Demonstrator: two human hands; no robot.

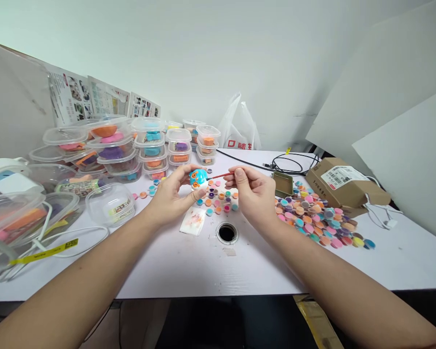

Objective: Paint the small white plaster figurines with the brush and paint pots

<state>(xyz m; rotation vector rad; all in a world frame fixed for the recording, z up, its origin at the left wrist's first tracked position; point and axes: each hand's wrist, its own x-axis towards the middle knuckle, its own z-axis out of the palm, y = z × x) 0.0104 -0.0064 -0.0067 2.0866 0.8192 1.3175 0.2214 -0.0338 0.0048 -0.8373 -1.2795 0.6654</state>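
A small rounded figure [198, 180], blue and white with orange marks, is held above the table between the thumb and fingers of my left hand [175, 191]. My right hand [252, 191] pinches a thin red paintbrush [221, 175], whose dark tip points left and meets the figure's right side. Under and between the hands lie strips of small colored paint pots [226, 208]. A white tissue [193, 221] with reddish stains lies just below my left hand.
Stacked clear tubs [118, 154] of colored pieces fill the left. A pile of paint pots [321, 220], an olive tray [283, 184] and a cardboard box [343, 184] are at right. A round hole [227, 233] pierces the white table [203, 271].
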